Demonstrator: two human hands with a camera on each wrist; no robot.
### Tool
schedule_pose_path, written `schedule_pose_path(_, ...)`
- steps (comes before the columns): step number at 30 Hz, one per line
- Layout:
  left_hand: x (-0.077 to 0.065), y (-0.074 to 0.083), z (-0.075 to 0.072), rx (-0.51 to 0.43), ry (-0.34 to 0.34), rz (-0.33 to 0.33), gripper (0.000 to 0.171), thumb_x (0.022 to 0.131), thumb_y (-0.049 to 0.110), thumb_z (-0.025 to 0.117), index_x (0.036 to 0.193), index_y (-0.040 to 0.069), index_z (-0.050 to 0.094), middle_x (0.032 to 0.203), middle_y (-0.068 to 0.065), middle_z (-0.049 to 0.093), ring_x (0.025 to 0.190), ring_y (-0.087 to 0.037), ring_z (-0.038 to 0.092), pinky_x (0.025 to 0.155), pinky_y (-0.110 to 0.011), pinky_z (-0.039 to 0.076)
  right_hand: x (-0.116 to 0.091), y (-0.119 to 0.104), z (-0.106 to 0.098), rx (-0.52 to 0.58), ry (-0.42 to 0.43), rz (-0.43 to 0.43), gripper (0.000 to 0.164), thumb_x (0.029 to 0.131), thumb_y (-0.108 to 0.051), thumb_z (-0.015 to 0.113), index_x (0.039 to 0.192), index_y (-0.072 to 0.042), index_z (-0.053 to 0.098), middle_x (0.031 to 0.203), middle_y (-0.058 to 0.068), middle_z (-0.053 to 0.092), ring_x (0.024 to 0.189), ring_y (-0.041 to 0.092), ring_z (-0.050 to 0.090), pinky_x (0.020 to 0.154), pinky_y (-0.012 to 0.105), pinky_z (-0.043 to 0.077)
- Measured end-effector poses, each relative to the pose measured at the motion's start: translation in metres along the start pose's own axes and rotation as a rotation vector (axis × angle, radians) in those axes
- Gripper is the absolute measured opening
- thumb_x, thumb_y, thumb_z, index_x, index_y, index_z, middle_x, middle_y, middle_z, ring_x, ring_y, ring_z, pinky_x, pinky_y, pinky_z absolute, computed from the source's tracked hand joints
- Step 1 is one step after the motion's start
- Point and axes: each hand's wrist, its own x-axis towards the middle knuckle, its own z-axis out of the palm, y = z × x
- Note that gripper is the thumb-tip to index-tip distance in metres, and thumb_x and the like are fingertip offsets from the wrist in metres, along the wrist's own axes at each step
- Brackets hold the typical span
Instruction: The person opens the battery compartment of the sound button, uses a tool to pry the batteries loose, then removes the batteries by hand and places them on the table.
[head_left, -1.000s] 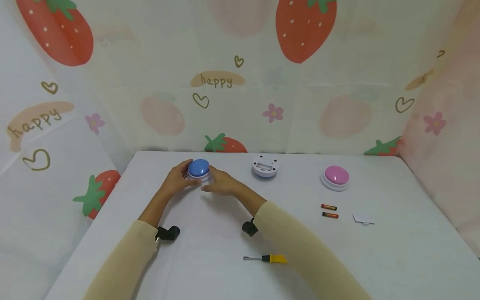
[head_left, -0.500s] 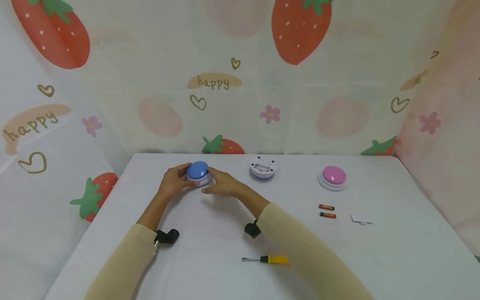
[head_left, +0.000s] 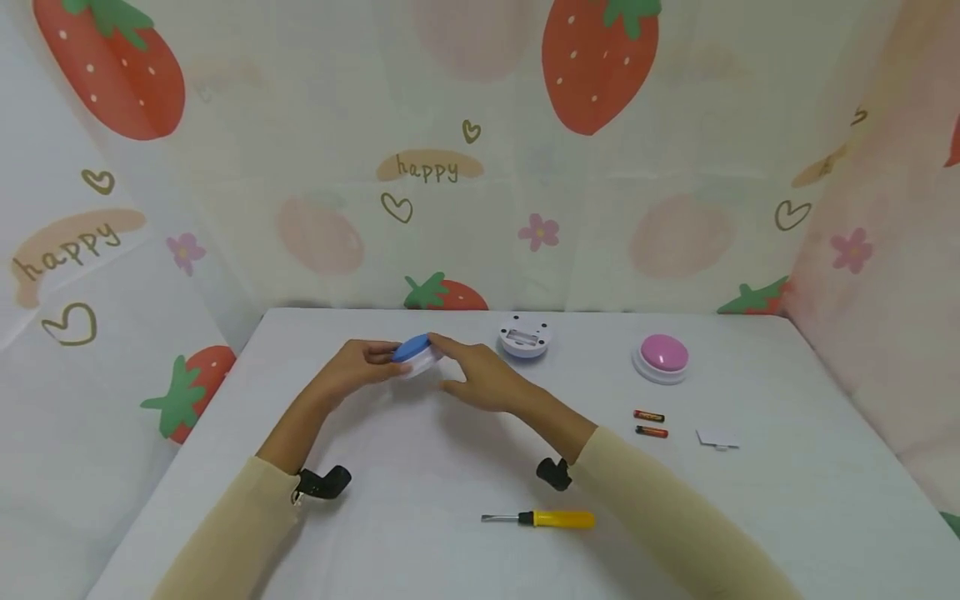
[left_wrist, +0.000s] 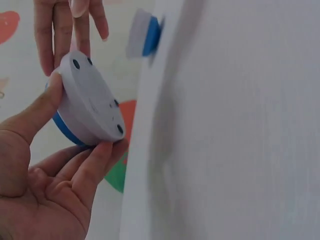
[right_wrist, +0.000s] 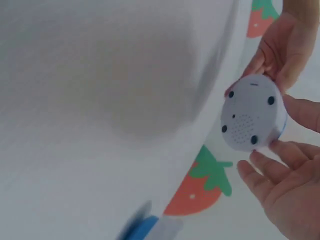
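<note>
A push button with a blue dome and white base (head_left: 417, 360) is tilted up over the back left of the table. My left hand (head_left: 358, 367) grips it, thumb on the near side and fingers behind. In the left wrist view, its white underside (left_wrist: 92, 100) shows dark round feet. The right wrist view also shows a patch of small holes in that underside (right_wrist: 245, 127). My right hand (head_left: 483, 375) is at the button's right side, its index fingertip at the dome's edge and its thumb lower, apart from it. Its fingers look fairly straight in the left wrist view.
An overturned white button with an open battery bay (head_left: 524, 338) sits to the right. Farther right are a pink button (head_left: 662, 358), two batteries (head_left: 650, 423) and a small white cover (head_left: 717, 438). A yellow-handled screwdriver (head_left: 540, 519) lies in front.
The blue button has tipped over and shifted slightly right and nearer in my left hand. My right hand has moved right, its thumb now farther from the button. The screwdriver's handle is uncovered.
</note>
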Motion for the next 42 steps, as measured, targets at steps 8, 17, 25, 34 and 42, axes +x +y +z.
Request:
schedule_pose_path(8, -0.008, 0.017, 0.024, -0.256, -0.225, -0.049, 0.059, 0.101, 0.023, 0.066, 0.143, -0.013, 0.046, 0.136, -0.026, 0.057, 0.111, -0.023, 0.064, 0.1, -0.035, 0.053, -0.036, 0.005, -0.022, 0.02, 0.137, -0.105, 0.06, 0.096, -0.008, 0.07, 0.152, -0.02, 0.049, 0.145, 0.005, 0.057, 0.13, 0.022, 0.058, 0.105, 0.04, 0.051)
schedule_pose_path(17, -0.014, 0.026, 0.047, -0.331, -0.367, -0.06, 0.05, 0.104, 0.024, 0.06, 0.136, -0.014, 0.054, 0.125, -0.018, 0.066, 0.106, -0.022, 0.067, 0.1, -0.039, 0.053, -0.061, 0.014, -0.03, 0.02, 0.221, -0.113, 0.048, 0.092, -0.008, 0.076, 0.137, -0.021, 0.066, 0.129, 0.001, 0.069, 0.11, 0.024, 0.067, 0.086, 0.039, 0.06)
schedule_pose_path(25, -0.013, 0.024, 0.073, -0.433, -0.485, -0.044, 0.041, 0.109, 0.015, 0.047, 0.135, -0.016, 0.053, 0.125, -0.015, 0.067, 0.11, -0.022, 0.068, 0.101, -0.042, 0.05, -0.075, 0.021, -0.029, 0.103, 0.262, -0.101, 0.043, 0.088, -0.007, 0.079, 0.129, -0.02, 0.072, 0.128, -0.007, 0.069, 0.114, 0.014, 0.066, 0.08, 0.032, 0.06)
schedule_pose_path(34, -0.015, 0.016, 0.096, -0.666, -0.594, -0.012, 0.025, 0.107, 0.018, 0.052, 0.125, 0.004, 0.064, 0.121, -0.005, 0.069, 0.111, -0.017, 0.066, 0.098, -0.031, 0.054, -0.089, 0.028, -0.026, 0.226, 0.317, 0.024, 0.045, 0.085, -0.015, 0.083, 0.129, -0.01, 0.071, 0.115, 0.004, 0.075, 0.097, 0.018, 0.071, 0.079, 0.027, 0.06)
schedule_pose_path(42, -0.014, 0.02, 0.109, -0.568, -0.605, 0.006, 0.06, 0.105, 0.027, 0.057, 0.146, -0.013, 0.04, 0.137, -0.017, 0.062, 0.12, -0.02, 0.064, 0.103, -0.036, 0.05, -0.103, 0.038, -0.026, 0.327, 0.311, 0.125, 0.039, 0.083, -0.018, 0.086, 0.12, -0.009, 0.075, 0.107, 0.001, 0.076, 0.096, 0.018, 0.071, 0.081, 0.028, 0.06)
